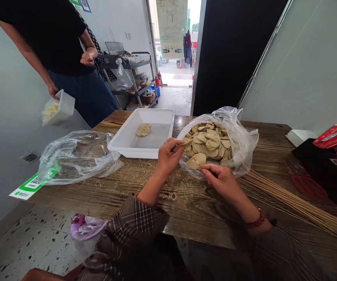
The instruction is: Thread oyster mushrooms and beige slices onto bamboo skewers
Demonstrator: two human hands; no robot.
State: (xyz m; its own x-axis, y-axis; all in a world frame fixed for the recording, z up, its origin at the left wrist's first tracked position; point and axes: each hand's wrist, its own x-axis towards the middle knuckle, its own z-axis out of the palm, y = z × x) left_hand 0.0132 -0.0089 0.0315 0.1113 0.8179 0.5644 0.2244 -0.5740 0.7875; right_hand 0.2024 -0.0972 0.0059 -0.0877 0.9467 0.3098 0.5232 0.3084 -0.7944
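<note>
My left hand pinches a thin beige slice at the near left edge of an open clear plastic bag. Many similar slices are heaped in that bag. Just right of it, my right hand has its fingertips closed at the lower edge of another round slice; a skewer there is too small to make out. A white tray behind my left hand holds a few joined slices. Long thin wooden skewers lie beside my right forearm.
An empty-looking clear bag and a green-and-white card lie on the table's left. At right are red scissors and a black box. A person stands back left, holding a white container; a cart is behind.
</note>
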